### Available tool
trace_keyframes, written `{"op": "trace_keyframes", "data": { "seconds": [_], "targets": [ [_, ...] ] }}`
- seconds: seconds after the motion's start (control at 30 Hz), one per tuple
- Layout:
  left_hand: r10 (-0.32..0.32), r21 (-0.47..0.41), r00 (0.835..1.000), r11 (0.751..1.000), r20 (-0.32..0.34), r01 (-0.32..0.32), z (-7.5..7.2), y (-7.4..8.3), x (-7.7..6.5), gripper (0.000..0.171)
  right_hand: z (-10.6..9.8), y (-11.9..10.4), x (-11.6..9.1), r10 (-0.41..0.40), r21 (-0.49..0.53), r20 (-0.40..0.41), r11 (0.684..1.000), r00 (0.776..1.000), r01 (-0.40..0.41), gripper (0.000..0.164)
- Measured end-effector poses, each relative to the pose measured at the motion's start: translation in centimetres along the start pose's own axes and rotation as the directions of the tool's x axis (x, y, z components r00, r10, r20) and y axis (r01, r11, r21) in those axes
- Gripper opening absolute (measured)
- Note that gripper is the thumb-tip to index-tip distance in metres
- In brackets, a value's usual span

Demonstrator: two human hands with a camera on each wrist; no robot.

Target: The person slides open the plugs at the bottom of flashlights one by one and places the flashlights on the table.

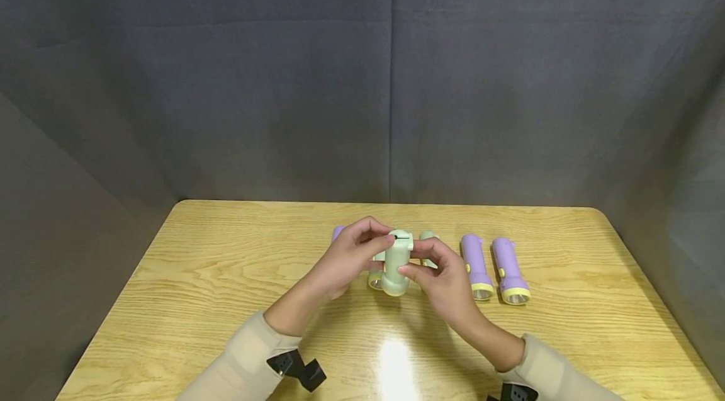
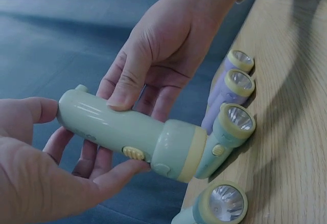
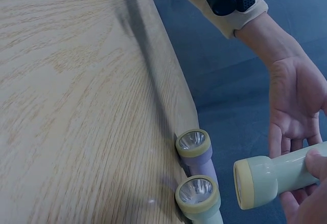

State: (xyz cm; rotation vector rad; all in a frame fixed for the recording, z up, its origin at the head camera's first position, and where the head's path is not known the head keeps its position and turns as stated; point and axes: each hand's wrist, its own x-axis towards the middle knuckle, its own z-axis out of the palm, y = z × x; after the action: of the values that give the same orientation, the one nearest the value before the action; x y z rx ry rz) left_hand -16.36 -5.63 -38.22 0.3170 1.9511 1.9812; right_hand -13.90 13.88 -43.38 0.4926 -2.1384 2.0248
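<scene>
A light green flashlight (image 1: 396,272) with a pale yellow rim is held between both hands, above the wooden table. In the head view its lens end points down toward the near side and its tail is up. My left hand (image 1: 345,256) grips it from the left, one digit against the tail and another by the yellow slide switch (image 2: 134,153) in the left wrist view. From the other side my right hand (image 1: 447,278) pinches the barrel, its thumb (image 2: 124,91) pressed on the body. The right wrist view shows the same flashlight (image 3: 260,180) with its barrel partly hidden by fingers.
Two purple flashlights (image 1: 477,265) lie side by side on the table (image 1: 226,275), right of the hands. A green flashlight (image 1: 428,236) is partly hidden behind the right hand. Behind the left hand show another green one (image 1: 374,281) and a purple end (image 1: 338,232). Dark cloth (image 1: 283,105) surrounds the table.
</scene>
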Motion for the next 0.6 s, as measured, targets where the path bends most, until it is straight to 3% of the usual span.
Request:
{"op": "trace_keyframes", "data": {
  "seconds": [0.27,0.6],
  "targets": [
    [-0.024,0.029,0.998,0.999,-0.063,0.026,0.3,0.46,0.1,0.017,0.39,-0.17,-0.01,-0.017,0.015,-0.007,1.0,1.0,0.017,0.031],
    [0.008,0.038,0.995,0.999,-0.102,-0.004,0.49,0.64,0.11,0.012,0.86,-0.29,0.07,-0.024,0.038,-0.032,0.999,0.999,0.025,0.031]
  ]
}}
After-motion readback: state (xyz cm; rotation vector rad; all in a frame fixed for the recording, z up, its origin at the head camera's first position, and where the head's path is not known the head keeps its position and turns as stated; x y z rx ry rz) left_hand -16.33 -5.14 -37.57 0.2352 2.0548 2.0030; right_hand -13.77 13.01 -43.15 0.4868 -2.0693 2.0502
